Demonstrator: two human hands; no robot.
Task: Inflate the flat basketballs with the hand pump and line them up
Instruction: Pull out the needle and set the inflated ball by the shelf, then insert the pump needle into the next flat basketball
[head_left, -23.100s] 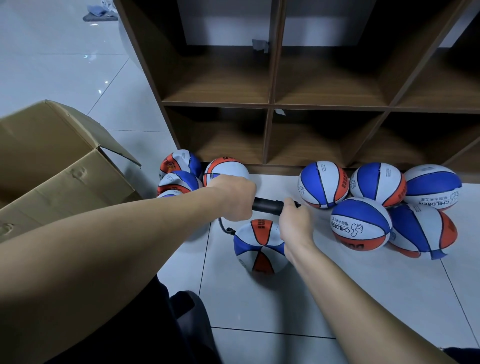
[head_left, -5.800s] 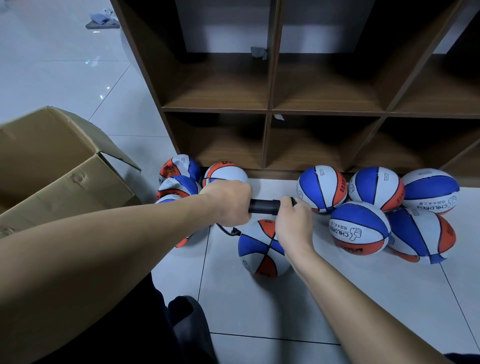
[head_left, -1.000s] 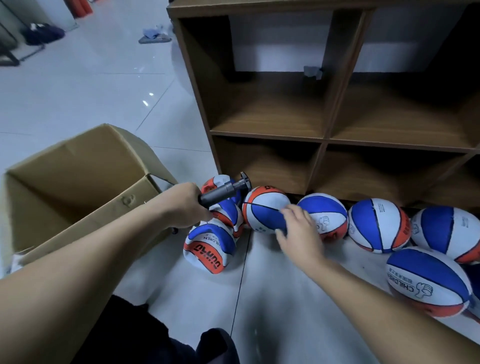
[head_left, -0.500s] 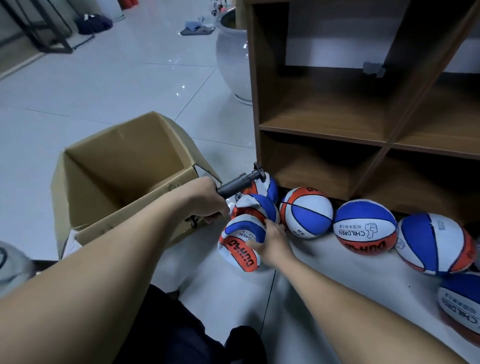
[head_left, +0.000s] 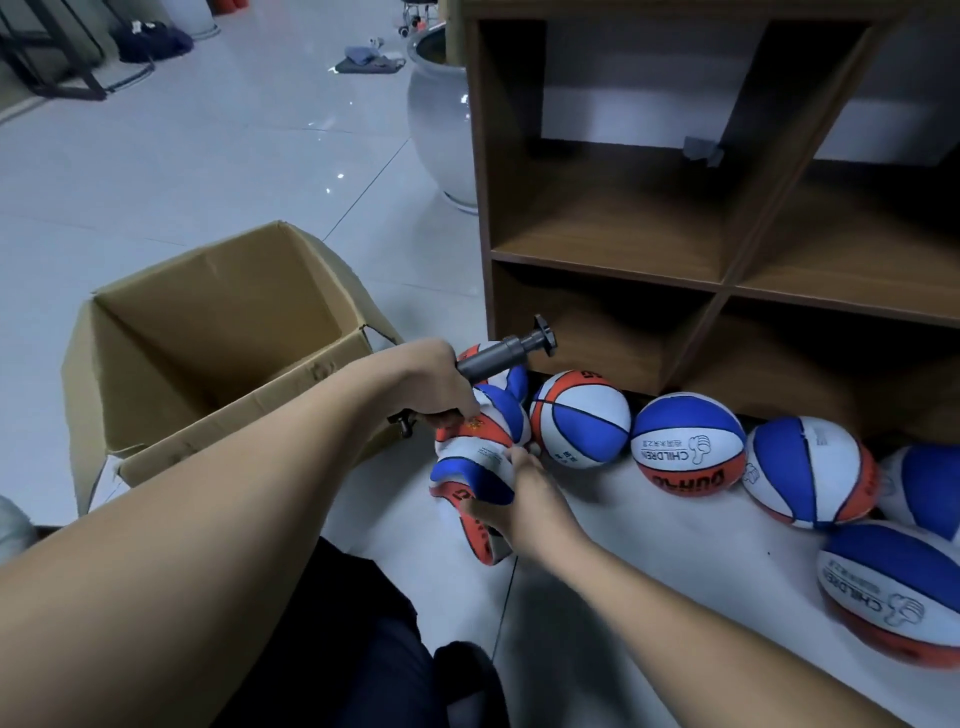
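While the left hand (head_left: 441, 387) wraps around the hand pump (head_left: 501, 353) above the flat balls, the right hand (head_left: 511, 501) pinches a crumpled flat basketball (head_left: 470, 478) off the floor — just beside the cardboard box (head_left: 218, 332) and the inflated balls (head_left: 685, 441) along the shelf (head_left: 727, 280).

The glossy white tiled floor (head_left: 218, 156) carried an open brown cardboard box (head_left: 218, 332) at centre left, and blue-white-orange basketballs (head_left: 688, 441) at right.

Counting: five pumped-up balls (head_left: 580, 419) along the shelf (head_left: 727, 283), three flat ones (head_left: 470, 480) piled up, one pump (head_left: 501, 353), one box (head_left: 218, 332), one big pot (head_left: 439, 119).
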